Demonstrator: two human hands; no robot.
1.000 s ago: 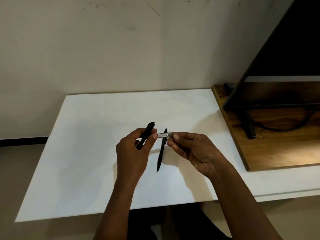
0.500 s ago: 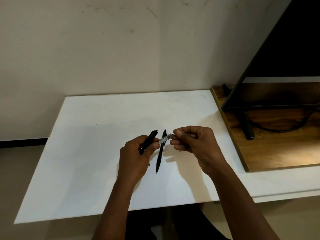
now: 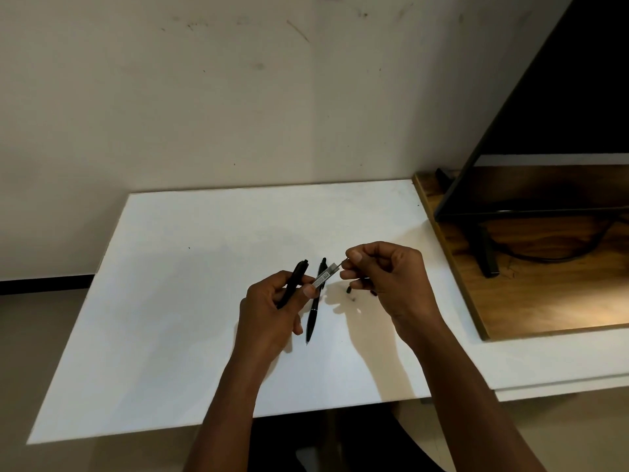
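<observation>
Mid-frame, a black pen (image 3: 295, 279) is being gripped in the left hand (image 3: 272, 313) as anchor while its labelled refill (image 3: 325, 275) is being pinched by the right hand (image 3: 391, 282), seemingly for extraction.

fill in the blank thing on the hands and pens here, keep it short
The left hand grips a ____ pen.
The right hand pinches a label that runs to the ____ hand.
A second pen lies on the ____ board.
Missing words: black; left; white.
</observation>
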